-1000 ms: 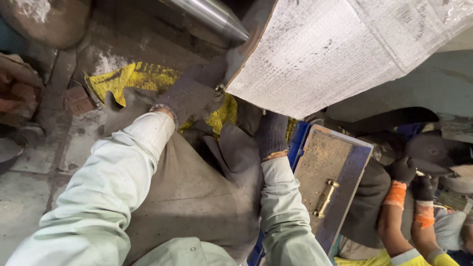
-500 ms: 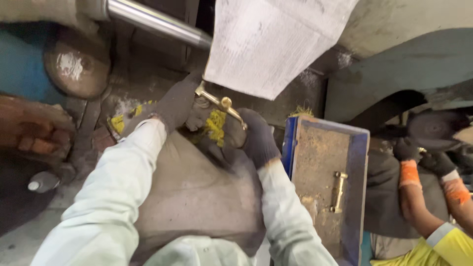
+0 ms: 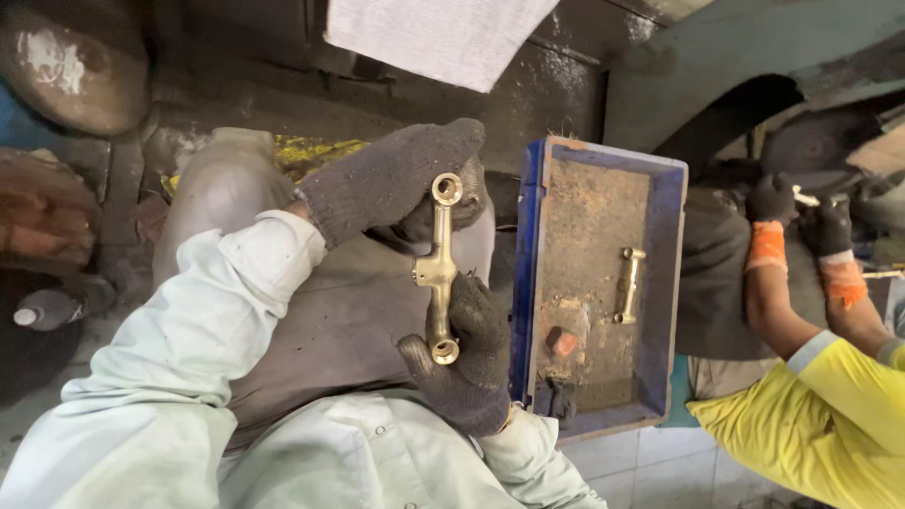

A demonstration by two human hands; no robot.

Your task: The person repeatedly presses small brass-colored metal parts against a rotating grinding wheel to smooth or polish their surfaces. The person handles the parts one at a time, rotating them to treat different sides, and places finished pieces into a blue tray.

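Note:
A brass fitting (image 3: 438, 269), long with a ring at each end and a short cross arm, is held upright over my lap. My left hand (image 3: 391, 179), in a dark knit glove, grips its upper ring end. My right hand (image 3: 467, 363), gloved the same, holds its lower end. Just right of my hands lies a blue plastic tray (image 3: 669, 283) with a dusty bottom. In the tray rests a second brass fitting (image 3: 628, 285) and a small reddish piece (image 3: 564, 341).
A co-worker in yellow sleeves with orange-cuffed dark gloves (image 3: 801, 226) works at the right by a dark machine part. A grey sheet (image 3: 434, 38) hangs at the top. Yellow cloth (image 3: 311, 151) lies behind my knee. A bottle (image 3: 42, 309) lies at left.
My hands have drawn the brass fitting toward me and turned it upright over my lap. The view has tilted down, so the tray is nearer and the sheet higher.

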